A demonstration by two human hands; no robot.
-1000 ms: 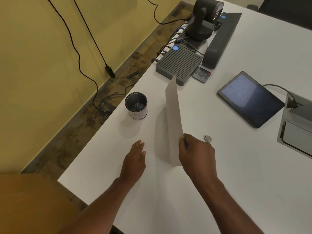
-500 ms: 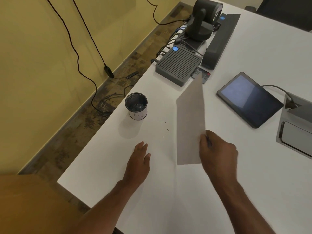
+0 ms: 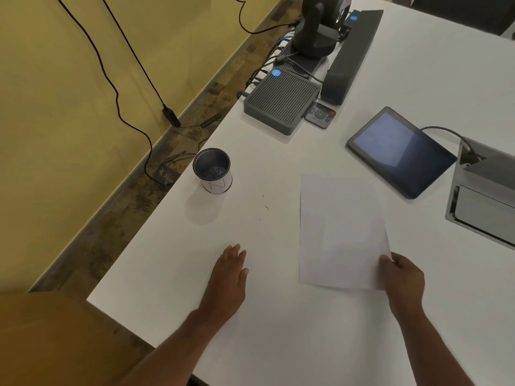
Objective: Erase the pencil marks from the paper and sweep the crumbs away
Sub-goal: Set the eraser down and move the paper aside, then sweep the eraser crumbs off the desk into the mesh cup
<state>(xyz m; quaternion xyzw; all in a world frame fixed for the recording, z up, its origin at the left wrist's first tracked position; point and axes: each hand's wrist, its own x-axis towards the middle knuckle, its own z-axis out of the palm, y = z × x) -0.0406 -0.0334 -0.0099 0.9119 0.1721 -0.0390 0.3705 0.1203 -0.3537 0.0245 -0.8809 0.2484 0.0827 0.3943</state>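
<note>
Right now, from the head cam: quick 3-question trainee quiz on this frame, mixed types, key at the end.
1. True or false: the left hand holds the paper.
2. Which hand's fingers pinch the paper's near corner? A) left B) right C) both
3. Fill in: the dark crumbs lie on the table between the paper and the ____.

Key: 1 false, it rests flat on the table. 2 B, the right hand. 3 mesh cup.

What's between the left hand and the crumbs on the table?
Nothing visible. The left hand lies flat on the table, and the crumbs sit beyond its fingertips on bare surface. The cup stands off to the left, the paper to the right.
</note>
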